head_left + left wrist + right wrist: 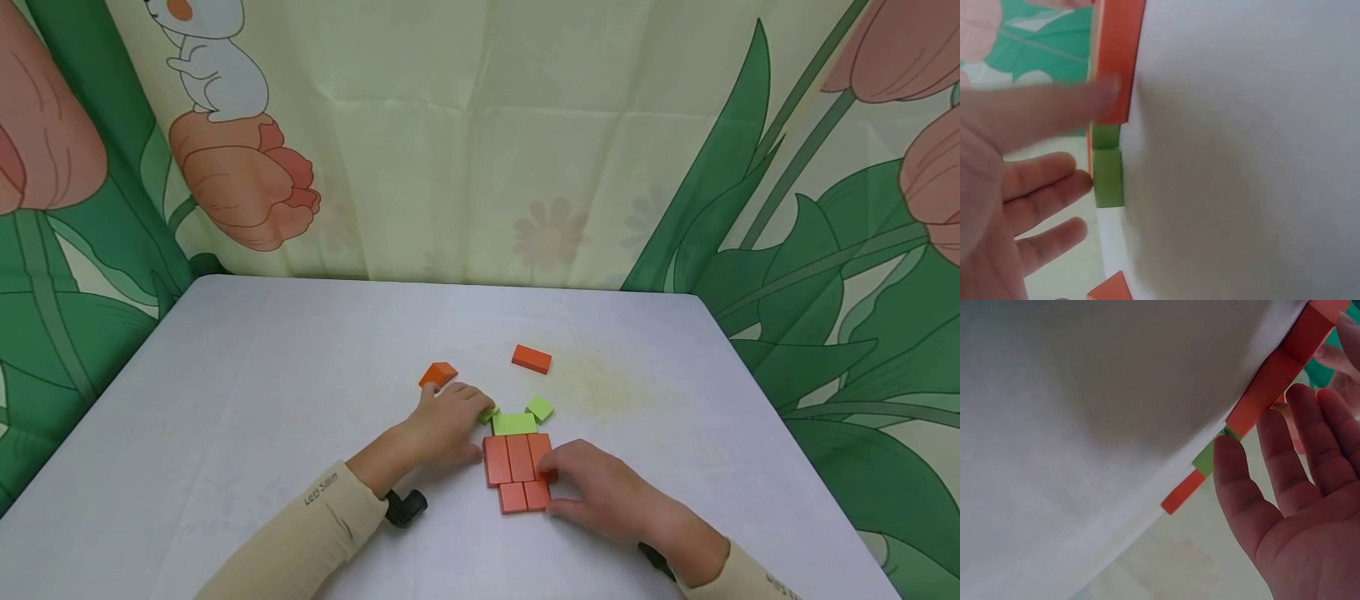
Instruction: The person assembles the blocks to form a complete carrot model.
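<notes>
Red building blocks (519, 460) lie in two rows against a green rectangular block (514, 424) on a white tabletop (285, 375), between left hand (448, 423) and right hand (600, 490), fingers loosely extended, gripping nothing; edge-squaring appears underway, the next nudge calling for light pressure.

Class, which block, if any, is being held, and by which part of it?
Nothing is held. The left hand is at a small green block, the right hand at the red blocks; neither grips one.
</notes>
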`<state>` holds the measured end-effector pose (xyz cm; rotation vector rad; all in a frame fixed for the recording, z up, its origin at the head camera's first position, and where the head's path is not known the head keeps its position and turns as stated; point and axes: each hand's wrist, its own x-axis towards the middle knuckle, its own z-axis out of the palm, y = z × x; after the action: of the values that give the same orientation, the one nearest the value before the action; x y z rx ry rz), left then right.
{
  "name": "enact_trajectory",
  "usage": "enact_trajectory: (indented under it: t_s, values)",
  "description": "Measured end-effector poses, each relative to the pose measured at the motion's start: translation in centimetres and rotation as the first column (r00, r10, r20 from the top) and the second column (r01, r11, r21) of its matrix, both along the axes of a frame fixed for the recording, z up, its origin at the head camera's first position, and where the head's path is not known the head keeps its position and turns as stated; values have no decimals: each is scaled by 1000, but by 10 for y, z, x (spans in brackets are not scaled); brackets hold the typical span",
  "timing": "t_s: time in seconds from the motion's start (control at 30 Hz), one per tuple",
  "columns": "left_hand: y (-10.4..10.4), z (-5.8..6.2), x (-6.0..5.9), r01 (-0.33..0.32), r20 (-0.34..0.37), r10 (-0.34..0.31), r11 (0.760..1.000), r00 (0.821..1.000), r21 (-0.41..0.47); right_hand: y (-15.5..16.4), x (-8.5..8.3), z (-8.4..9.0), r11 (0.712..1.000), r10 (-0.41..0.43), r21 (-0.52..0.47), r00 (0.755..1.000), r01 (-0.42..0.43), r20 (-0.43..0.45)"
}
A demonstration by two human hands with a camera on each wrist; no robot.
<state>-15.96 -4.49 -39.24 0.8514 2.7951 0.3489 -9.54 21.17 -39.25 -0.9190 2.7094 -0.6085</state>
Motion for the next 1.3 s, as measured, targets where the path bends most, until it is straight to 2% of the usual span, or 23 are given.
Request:
enact_trajectory:
  t_s: [0.17,0.3,0.6,0.8,0.93,1.07,1.13,1.3]
  values:
    - [0,-1,3,10,11,-10,1000,1000,-26,1,-2,-2,999,-37,-30,999,37,9]
    - [3,-3,7,16,-27,-17,998,999,-62,1,-3,-1,997,-65,-40,997,67,38]
    - [8,1,16,3,-89,-13,993,996,-120,1,-4,1,998,-43,-48,999,44,21]
    - [10,0,17,-3,-114,-13,990,993,-138,0,-4,2,998,-50,-30,998,52,42]
    - [8,0,14,4,-83,-15,992,996,-127,1,-7,2,997,-73,-11,996,74,47]
    - [3,1,7,-5,-32,2,997,999,-74,4,-19,8,987,-160,0,987,160,25]
    - [0,1,4,-9,-26,8,999,1000,-43,5,-31,11,982,-190,10,982,191,-16]
    - [0,0,2,-6,-45,6,1000,999,2,7,-67,16,980,-187,44,978,192,-88]
